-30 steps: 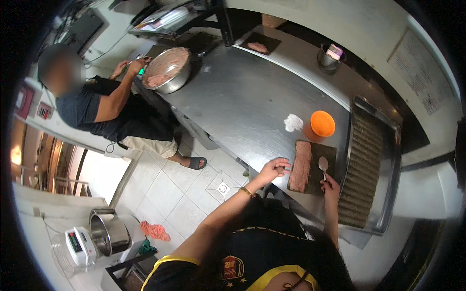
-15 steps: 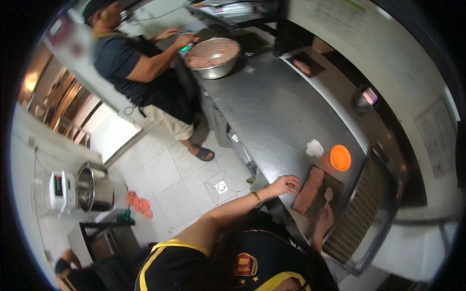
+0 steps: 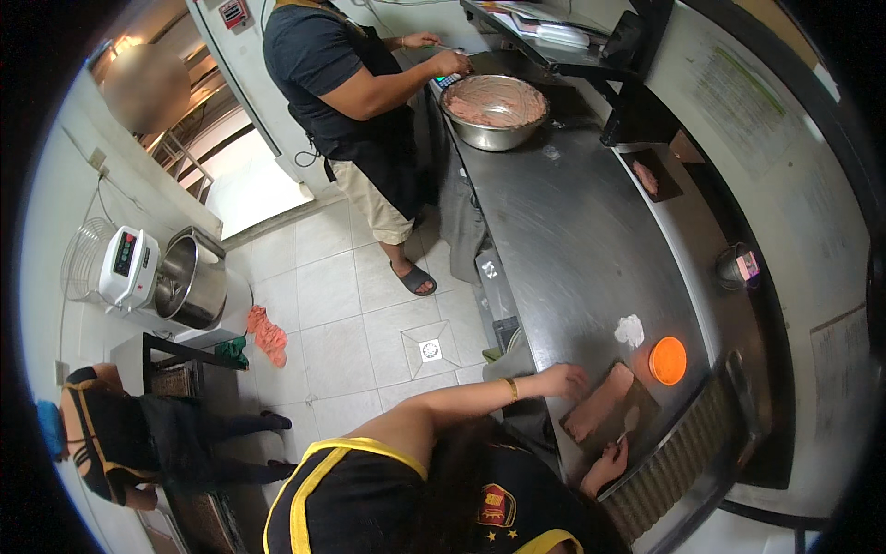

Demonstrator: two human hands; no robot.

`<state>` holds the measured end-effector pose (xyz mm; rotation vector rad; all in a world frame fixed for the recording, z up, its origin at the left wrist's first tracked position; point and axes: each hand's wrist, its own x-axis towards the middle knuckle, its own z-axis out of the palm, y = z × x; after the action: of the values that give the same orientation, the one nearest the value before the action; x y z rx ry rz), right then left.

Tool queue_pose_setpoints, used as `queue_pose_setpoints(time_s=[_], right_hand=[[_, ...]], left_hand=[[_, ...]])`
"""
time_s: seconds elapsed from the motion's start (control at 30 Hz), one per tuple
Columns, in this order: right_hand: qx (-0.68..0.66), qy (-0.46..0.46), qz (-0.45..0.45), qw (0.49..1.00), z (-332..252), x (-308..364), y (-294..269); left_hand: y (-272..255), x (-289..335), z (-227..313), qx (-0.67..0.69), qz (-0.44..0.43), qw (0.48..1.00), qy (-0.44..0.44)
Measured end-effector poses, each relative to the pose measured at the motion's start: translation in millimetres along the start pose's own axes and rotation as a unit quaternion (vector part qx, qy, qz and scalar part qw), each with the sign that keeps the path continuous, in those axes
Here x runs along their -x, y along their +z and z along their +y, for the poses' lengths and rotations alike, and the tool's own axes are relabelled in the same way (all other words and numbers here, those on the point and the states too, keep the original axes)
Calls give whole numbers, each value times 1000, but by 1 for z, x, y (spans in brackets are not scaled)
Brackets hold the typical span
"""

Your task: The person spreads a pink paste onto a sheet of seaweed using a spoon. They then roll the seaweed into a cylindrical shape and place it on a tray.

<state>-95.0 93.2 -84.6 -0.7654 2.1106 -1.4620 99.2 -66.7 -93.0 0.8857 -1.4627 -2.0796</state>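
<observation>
A strip of pink, meat-like paste [image 3: 604, 399] lies along a dark greenish square sheet [image 3: 637, 388] on the steel worktop. My right hand [image 3: 606, 464] grips the handle of a spoon [image 3: 631, 421], whose bowl is over the sheet beside the paste. At the sheet's left edge my left hand [image 3: 563, 380] hovers with loosely bent fingers, slightly blurred, and nothing visible in it. Just beyond the sheet stand an orange round tub [image 3: 667, 360] and a small white crumpled piece [image 3: 629, 331].
A long tray with a ridged brown lining [image 3: 666, 480] lies to my right. Farther along the worktop [image 3: 581, 222], a person in an apron stands by a steel bowl [image 3: 494, 138] of pink paste. A mixer [image 3: 189, 282] and another person [image 3: 106, 425] are at the left.
The view has swung, so the scene sits differently and more of the person at lower left shows. My left hand has shifted slightly beside the sheet. My right hand still holds the spoon.
</observation>
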Motion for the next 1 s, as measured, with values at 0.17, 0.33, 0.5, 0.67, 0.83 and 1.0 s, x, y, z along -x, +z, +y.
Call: queue_pose_setpoints(time_s=[0.17, 0.33, 0.5, 0.67, 0.83, 1.0], right_hand=[[42, -19, 16, 999, 10, -7, -1], [26, 9, -5, 1000, 4, -4, -4], [32, -17, -3, 999, 18, -9, -6], [15, -6, 12, 1000, -7, 4, 1], [27, 11, 8, 1000, -6, 3, -3], [42, 4, 11, 999, -11, 5, -2]], left_hand=[[1, 0, 6, -3, 5, 1000, -24], [2, 1, 6, 25, 17, 999, -33], [2, 0, 9, 10, 14, 999, -29], [-1, -3, -6, 20, 6, 1000, -20], [1, 1, 4, 51, -2, 998, -32], [0, -1, 3, 34, -14, 999, -30]])
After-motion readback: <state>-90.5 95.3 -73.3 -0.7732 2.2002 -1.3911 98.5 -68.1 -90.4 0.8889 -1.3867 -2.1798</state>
